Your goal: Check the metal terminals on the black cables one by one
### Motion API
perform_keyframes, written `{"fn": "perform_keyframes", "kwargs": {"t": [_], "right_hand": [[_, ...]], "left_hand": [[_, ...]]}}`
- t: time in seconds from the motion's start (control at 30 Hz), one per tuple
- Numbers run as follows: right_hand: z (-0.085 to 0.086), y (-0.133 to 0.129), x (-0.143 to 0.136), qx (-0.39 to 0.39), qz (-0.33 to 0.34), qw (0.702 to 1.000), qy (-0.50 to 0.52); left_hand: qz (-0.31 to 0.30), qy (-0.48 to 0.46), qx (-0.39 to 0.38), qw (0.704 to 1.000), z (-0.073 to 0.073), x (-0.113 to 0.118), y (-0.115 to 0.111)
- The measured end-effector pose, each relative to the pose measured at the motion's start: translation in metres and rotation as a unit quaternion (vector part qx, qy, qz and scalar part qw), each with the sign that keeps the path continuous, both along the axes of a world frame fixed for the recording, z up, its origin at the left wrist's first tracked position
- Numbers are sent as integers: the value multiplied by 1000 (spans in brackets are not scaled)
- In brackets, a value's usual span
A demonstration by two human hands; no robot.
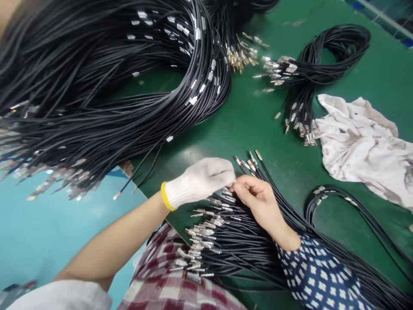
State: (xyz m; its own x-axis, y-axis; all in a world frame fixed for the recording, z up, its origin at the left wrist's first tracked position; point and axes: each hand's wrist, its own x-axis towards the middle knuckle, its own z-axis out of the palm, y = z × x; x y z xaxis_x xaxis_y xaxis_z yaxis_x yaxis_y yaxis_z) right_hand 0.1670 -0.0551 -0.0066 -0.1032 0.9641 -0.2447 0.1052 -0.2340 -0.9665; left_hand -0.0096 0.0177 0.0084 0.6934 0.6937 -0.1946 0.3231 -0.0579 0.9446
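My left hand (204, 181), in a white knit glove with a yellow cuff, has its fingers closed, the tips touching those of my right hand. Bare, my right hand (258, 204) pinches at the same spot; whatever lies between the fingertips is too small to make out. Beneath and beside both hands spreads a bundle of black cables (245, 245) with silver metal ends pointing left. A few more cable ends (250, 163) stick up just beyond the hands.
A large heap of black cables (129, 112) covers the upper left. A looped bundle (335, 73) lies at the upper right, above a crumpled white cloth (361, 146). Curved cables (351, 202) rest at the right. The green table (206, 142) has its edge near my body.
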Motion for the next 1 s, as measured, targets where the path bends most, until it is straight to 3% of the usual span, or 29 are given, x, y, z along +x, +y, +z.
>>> {"fn": "perform_keyframes", "kwargs": {"t": [0.47,1.0], "right_hand": [[-4,-6,1,63,-1,998,-10],[-1,-5,-4,62,-31,997,-29]], "left_hand": [[15,-57,-86,995,-7,-3,0],[0,-39,-29,999,-9,2,1]]}}
